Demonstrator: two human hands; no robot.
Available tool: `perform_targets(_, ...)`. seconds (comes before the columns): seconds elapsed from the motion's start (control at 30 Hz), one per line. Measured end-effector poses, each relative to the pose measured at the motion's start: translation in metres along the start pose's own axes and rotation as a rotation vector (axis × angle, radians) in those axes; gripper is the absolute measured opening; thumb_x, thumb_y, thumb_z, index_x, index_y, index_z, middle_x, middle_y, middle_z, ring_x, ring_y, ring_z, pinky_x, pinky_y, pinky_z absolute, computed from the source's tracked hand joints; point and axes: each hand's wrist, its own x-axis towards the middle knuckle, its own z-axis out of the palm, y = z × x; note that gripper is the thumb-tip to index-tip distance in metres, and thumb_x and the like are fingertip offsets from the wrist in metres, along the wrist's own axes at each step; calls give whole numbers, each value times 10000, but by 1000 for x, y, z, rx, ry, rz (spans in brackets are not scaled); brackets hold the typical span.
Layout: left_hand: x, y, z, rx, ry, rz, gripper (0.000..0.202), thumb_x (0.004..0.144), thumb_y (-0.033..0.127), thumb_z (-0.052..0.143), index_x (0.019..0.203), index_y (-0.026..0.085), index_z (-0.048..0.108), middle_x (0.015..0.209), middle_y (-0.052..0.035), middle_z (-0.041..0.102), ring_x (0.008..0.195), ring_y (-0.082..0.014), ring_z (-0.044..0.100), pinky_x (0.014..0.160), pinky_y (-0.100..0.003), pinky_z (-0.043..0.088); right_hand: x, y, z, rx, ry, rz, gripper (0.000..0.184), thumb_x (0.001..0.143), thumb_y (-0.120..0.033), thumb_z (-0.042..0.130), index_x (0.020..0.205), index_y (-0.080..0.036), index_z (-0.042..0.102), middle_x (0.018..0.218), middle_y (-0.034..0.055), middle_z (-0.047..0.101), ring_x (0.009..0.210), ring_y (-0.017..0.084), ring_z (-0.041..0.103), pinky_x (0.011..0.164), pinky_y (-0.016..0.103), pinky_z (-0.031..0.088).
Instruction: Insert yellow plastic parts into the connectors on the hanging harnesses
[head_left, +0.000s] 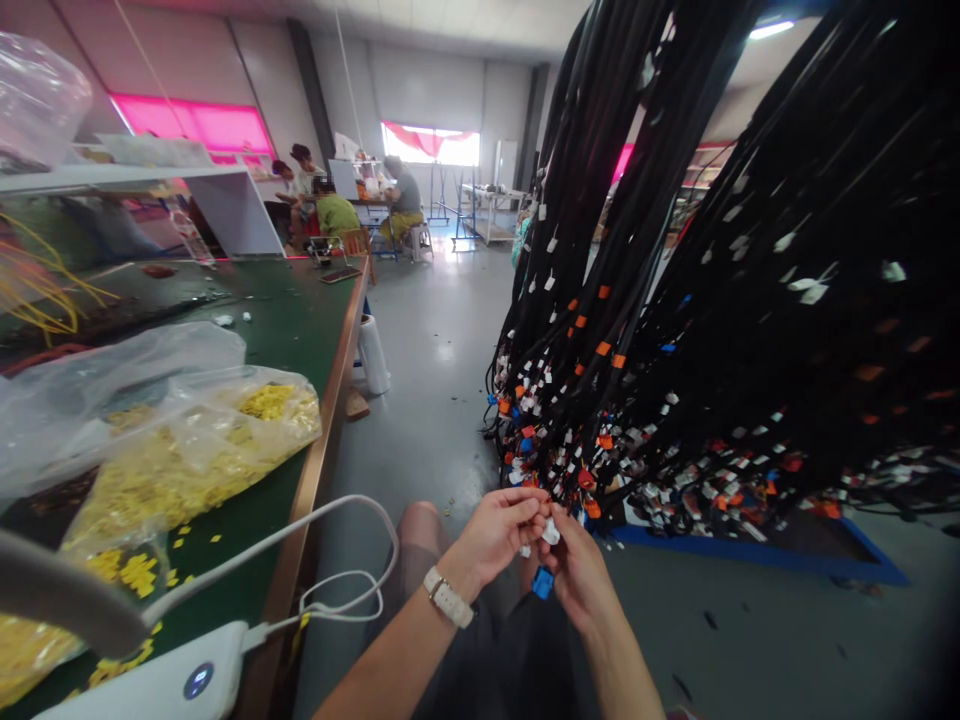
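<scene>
Both hands meet low in the middle of the head view, over my lap. My left hand [504,528], with a white watch on its wrist, pinches at something small by the fingertips that I cannot make out. Curled around a white connector [551,532] is my right hand [581,570], its fingertips close to the left ones. A blue connector [542,582] hangs just below, between the hands. Right behind them dangle the ends of many black wire harnesses [592,300], tipped with white, orange, blue and red connectors and tags.
On the left, a green workbench [300,310] carries a clear bag of small yellow parts [217,450] and a white power bank [172,680] with a white cable [330,505]. A blue-edged tray [757,555] lies under the harnesses. Several people [337,210] sit at tables farther back.
</scene>
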Motion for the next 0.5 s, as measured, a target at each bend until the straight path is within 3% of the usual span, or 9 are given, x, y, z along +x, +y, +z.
perform_targets(0.3, 2, -1, -1, 69, 11, 16, 285, 635, 259, 771, 789, 60, 638, 644, -34, 600, 522, -65, 534, 525, -174, 438, 1, 3, -3, 2, 33, -14, 293, 649, -402, 755, 757, -144, 670, 601, -29, 604, 476, 37, 478, 370, 106, 348)
perform_targets(0.5, 2, -4, -4, 149, 3, 21, 336, 621, 314, 774, 806, 55, 668, 636, -30, 594, 523, -58, 510, 512, -169, 389, 0, -1, 0, 43, 54, 9, 324, 615, -430, 769, 675, -132, 656, 478, -48, 564, 351, 5, 401, 320, 88, 312)
